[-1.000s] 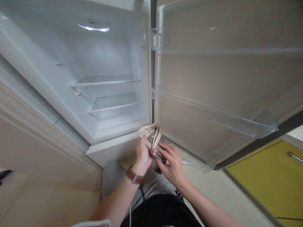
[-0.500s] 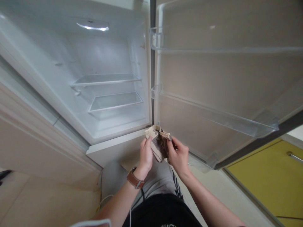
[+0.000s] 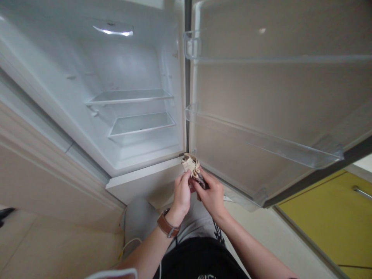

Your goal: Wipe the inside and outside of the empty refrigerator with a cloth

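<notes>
1. Lighting the refrigerator compartment [image 3: 124,66] from above, a lamp [image 3: 113,32] is set near its top; two shelves [image 3: 130,95] are mounted below, apparently braced by the side walls.
2. A brown strap [image 3: 167,224] is worn at the left wrist. By the left hand [image 3: 182,193], the pale part of a cloth [image 3: 190,163] is pinched under the thumb; the other fingertips are hidden.
3. The cloth is held bunched above the lap, near the hinge side, perhaps kept compact for handling.
4. Its darker part is grasped by the right hand [image 3: 212,193], fingers curled, seemingly for two-sided control.
5. The door [image 3: 261,97], fitted with clear racks [image 3: 261,145], is set wide open, probably for access.
</notes>
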Demonstrator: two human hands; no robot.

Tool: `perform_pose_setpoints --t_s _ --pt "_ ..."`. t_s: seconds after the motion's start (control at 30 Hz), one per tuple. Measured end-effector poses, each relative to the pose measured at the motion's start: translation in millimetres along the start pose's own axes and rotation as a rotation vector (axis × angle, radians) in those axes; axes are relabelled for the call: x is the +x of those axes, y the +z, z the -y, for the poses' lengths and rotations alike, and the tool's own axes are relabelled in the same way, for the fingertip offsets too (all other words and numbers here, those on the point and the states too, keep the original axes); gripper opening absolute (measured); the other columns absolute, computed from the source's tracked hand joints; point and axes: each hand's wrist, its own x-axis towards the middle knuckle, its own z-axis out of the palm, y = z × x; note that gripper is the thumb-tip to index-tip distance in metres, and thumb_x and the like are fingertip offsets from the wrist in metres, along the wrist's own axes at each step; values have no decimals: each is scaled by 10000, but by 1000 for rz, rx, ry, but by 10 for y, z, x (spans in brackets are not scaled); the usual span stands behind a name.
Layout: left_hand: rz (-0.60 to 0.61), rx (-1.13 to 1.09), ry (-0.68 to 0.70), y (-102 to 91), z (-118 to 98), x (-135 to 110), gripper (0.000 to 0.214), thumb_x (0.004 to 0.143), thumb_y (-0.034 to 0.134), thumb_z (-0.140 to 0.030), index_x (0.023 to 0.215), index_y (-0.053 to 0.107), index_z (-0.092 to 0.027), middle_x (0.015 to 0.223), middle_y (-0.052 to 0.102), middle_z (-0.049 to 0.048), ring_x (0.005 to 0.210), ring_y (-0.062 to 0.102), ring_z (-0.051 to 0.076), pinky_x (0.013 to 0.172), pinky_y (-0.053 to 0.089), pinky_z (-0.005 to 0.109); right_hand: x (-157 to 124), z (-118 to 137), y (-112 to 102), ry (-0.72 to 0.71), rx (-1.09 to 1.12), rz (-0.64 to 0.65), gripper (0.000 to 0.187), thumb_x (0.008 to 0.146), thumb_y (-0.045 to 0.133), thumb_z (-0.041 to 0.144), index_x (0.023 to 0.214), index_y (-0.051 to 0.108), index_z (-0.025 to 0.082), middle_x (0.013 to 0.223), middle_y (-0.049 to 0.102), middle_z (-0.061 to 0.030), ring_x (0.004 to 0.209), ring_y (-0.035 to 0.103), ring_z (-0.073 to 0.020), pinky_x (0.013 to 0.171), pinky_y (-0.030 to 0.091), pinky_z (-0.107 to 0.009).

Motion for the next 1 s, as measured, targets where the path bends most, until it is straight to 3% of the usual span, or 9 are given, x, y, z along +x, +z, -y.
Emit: perform_pose_setpoints --t_s 0.23,0.4,0.53,0.7,0.9,1.0 --pt "23 127 114 -28 14 -20 432 795 817 -531 677 616 -168 621 560 -27 573 492 114 514 382 214 10 -23 -40 25 80 60 418 920 694 312 1332 754 290 1300 754 -84 1193 723 -301 1051 570 -449" --pt "23 164 88 -108 14 3 448 798 800 -583 724 647 -169 657 587 -11 587 523 139 526 413 228 46 -50 -76 139 315 115 278 938 690 382 1160 829 290 1168 796 -30 1173 726 -297 1097 536 -476" --pt "-6 240 142 -193 3 39 419 841 782 -523 670 627 -175 642 583 -7 599 502 146 548 383 234 92 -95 -91 379 427 28 338 915 698 488 1007 850 201 994 809 -33 938 741 -265 873 595 -371" --pt "6 332 290 -273 -68 -5 357 852 821 -384 616 639 -189 658 625 16 701 555 193 656 418 245 223 -172 -165 627 562 -143 436 796 762 569 836 803 137 753 739 -29 657 613 -180 595 476 -259" --pt "149 377 394 -264 -126 -102 26 871 807 -239 860 802 -215 1064 774 102 1101 671 285 1008 460 285 332 -58 -288 526 460 -135 401 819 747 530 822 810 134 761 732 -20 681 598 -168 617 457 -246" --pt "196 386 401 -193 -140 -163 100 892 784 -218 984 822 -228 1141 771 110 1150 664 292 1057 447 300 287 55 -264 428 411 -77 367 868 719 489 926 842 148 853 772 -29 785 666 -207 718 525 -274"
